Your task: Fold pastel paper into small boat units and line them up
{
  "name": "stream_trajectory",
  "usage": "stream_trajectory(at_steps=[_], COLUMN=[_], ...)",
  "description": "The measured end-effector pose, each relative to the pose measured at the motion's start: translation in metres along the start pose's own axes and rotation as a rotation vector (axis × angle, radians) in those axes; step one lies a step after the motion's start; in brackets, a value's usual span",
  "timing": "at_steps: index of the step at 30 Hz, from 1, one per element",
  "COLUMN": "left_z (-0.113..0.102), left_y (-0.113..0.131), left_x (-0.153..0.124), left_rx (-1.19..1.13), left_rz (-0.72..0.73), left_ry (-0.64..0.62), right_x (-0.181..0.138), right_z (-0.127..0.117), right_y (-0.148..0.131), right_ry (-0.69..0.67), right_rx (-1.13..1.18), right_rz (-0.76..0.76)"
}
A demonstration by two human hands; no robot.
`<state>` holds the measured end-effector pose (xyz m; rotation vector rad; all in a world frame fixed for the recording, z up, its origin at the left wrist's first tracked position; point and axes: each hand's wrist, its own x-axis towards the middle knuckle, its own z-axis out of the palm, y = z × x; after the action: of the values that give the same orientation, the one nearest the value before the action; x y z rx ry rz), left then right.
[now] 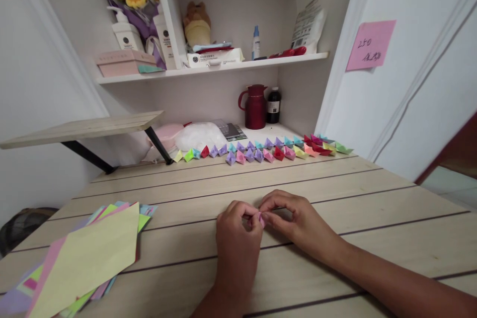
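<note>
A small piece of folded pink paper [261,219] is pinched between the fingertips of both hands, just above the wooden table. My left hand [238,226] grips its left side with thumb and forefinger. From the right, my right hand [288,213] closes thumb and fingertips on its upper edge. Most of the paper is hidden by the fingers, so its exact shape cannot be made out. Beyond the hands, folded paper boats [259,155] in many colours stand in rows along the back of the table.
A loose stack of coloured paper sheets [97,253] lies at the left, yellow on top. Behind the boats stand a dark red jug [255,108] and a dark bottle [273,105]. A raised wooden shelf [100,126] on black legs juts in at the left.
</note>
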<state>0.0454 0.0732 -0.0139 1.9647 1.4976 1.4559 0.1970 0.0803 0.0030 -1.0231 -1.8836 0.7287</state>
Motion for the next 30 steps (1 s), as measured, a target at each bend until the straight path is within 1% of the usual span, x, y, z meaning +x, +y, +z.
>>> stream_trajectory(at_steps=[9,13,16,19,21,23,26,30], left_z=[0.004,0.007,0.005,-0.001,-0.005,-0.009,-0.011,-0.009], left_y=[0.004,0.004,-0.001,-0.008,-0.012,-0.012,-0.008,-0.003], left_x=[-0.003,-0.004,-0.001,0.007,0.013,0.015,0.014,0.009], left_rx=[0.079,0.071,0.012,-0.095,-0.172,-0.229,-0.291,-0.323], left_rz=[0.04,0.006,-0.086,-0.245,-0.337,-0.379,-0.369,-0.296], left_ry=[-0.025,-0.021,0.016,0.041,0.03,-0.001,-0.06,-0.123], right_x=[-0.003,-0.004,-0.003,-0.001,0.0,0.001,0.002,0.004], right_z=[0.001,0.003,0.003,0.002,0.002,0.0,-0.002,-0.006], right_y=[-0.002,-0.003,-0.004,-0.004,-0.004,-0.003,0.0,0.004], right_ry=[0.008,0.043,0.055,0.076,0.075,0.064,0.063,0.09], right_rx=[-0.043,-0.091,-0.095,-0.07,-0.052,-0.048,-0.077,-0.172], right_rz=[-0.014,-0.029,-0.006,0.022,0.027,0.02,0.009,-0.023])
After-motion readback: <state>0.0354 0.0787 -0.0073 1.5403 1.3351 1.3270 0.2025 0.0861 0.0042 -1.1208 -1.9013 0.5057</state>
